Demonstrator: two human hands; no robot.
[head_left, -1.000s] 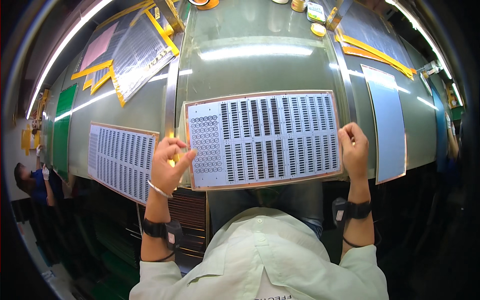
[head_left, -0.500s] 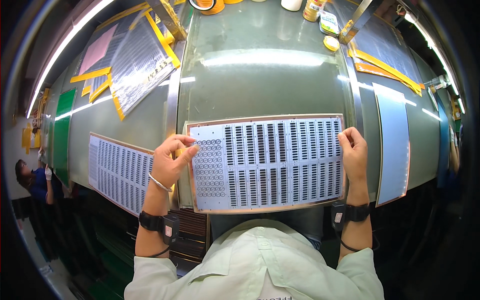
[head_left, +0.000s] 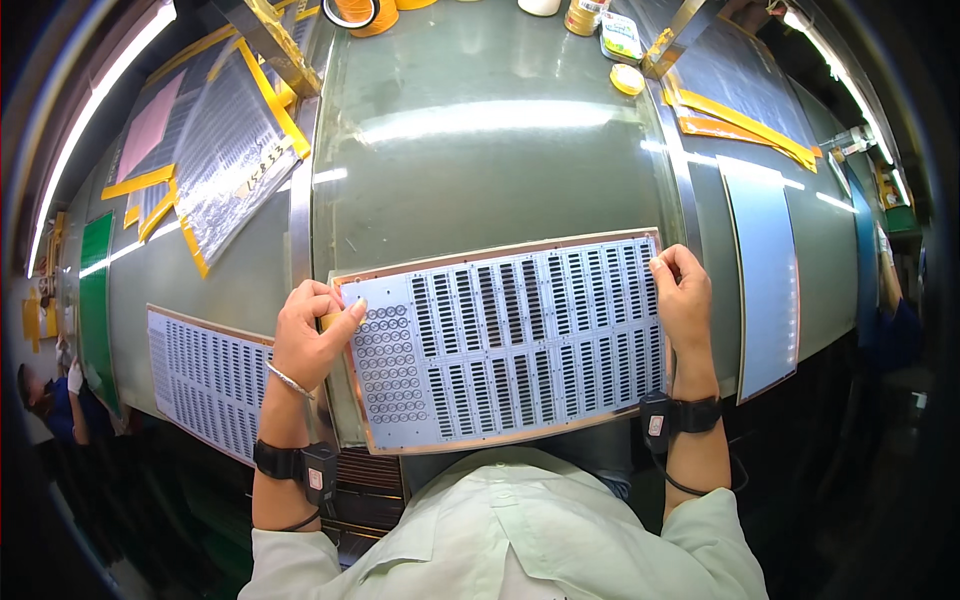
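A white circuit board panel [head_left: 520, 340] with a copper-coloured border lies before me at the near edge of the bench, its left end tilted slightly nearer. Rows of dark slots cover most of it, and a block of small circles fills the left end. At the upper left corner, my left hand [head_left: 308, 335] is closed on the edge with thumb and fingers. A small yellow patch shows beside that thumb; what it is I cannot make out. My right hand [head_left: 683, 295] pinches the right edge near its upper corner.
A similar board panel [head_left: 210, 370] lies on the left, partly behind my left forearm. Yellow-edged film sheets [head_left: 225, 150] lie beyond it. A pale blue panel [head_left: 762, 270] rests on the right. Metal posts, tape rolls [head_left: 360, 12] and a yellow lid [head_left: 627, 79] stand farther back.
The whole view has shifted and turned slightly, so the bench and panel appear farther left, with the panel's left end lower. Both hands keep their hold on the panel.
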